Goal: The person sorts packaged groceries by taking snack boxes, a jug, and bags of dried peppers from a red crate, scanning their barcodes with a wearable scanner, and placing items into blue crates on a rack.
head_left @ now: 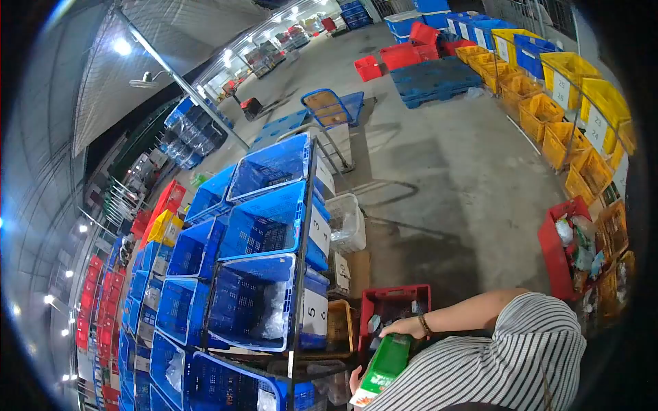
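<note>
A green carton point(388, 358) with a white and red printed end is held close against my striped shirt. My right hand point(406, 327), with a beaded bracelet at the wrist, grips its upper end from above. At the lower left side of the carton, the fingers of my left hand point(355, 379) press against it; the rest of that hand is hidden. Just beyond my right hand stands a red crate point(426, 296) with small items inside that I cannot make out. To the left, a blue bin point(229, 301) on the rack holds clear plastic packaging.
Racks of numbered blue bins point(264, 222) rise on the left. A white basket point(348, 222) and a yellow crate point(340, 329) sit beside them. Along the right run yellow bins point(541, 113) and a red crate of packages point(548, 243). Farther off are a hand truck point(325, 109) and blue pallet point(439, 81).
</note>
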Action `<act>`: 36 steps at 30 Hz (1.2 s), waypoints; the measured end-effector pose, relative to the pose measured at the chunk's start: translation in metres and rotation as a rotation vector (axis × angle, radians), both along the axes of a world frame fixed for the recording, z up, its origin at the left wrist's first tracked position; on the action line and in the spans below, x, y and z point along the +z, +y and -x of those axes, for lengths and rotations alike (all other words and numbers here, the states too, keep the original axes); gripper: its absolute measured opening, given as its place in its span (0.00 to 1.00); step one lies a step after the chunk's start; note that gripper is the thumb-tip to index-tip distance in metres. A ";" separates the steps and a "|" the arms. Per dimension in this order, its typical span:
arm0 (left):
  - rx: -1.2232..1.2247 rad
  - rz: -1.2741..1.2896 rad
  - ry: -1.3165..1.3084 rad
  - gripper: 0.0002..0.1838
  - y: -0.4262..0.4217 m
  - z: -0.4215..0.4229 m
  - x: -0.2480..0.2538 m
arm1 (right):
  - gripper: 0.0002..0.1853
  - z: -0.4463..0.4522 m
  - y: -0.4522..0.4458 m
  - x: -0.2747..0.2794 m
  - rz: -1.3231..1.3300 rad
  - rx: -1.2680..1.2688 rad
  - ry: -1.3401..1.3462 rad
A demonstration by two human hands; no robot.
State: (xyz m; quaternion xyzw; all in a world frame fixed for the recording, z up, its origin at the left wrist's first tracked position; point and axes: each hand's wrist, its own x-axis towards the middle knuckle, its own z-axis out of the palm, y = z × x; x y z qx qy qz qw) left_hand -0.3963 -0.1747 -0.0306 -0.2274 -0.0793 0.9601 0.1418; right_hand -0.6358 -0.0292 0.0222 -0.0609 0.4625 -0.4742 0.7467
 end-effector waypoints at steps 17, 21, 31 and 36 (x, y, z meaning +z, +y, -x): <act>0.183 0.301 -0.126 0.31 0.028 0.005 -0.012 | 0.21 0.005 0.003 -0.057 -0.035 0.052 -0.169; 0.232 0.227 -0.061 0.31 0.040 -0.002 -0.008 | 0.20 0.011 0.009 -0.050 -0.046 0.124 -0.312; 0.526 0.397 -0.098 0.32 0.065 -0.031 -0.005 | 0.16 0.001 -0.005 -0.085 -0.155 0.017 -0.139; 0.729 0.586 -0.372 0.29 0.076 -0.067 0.007 | 0.19 -0.025 -0.028 -0.084 -0.131 0.101 -0.181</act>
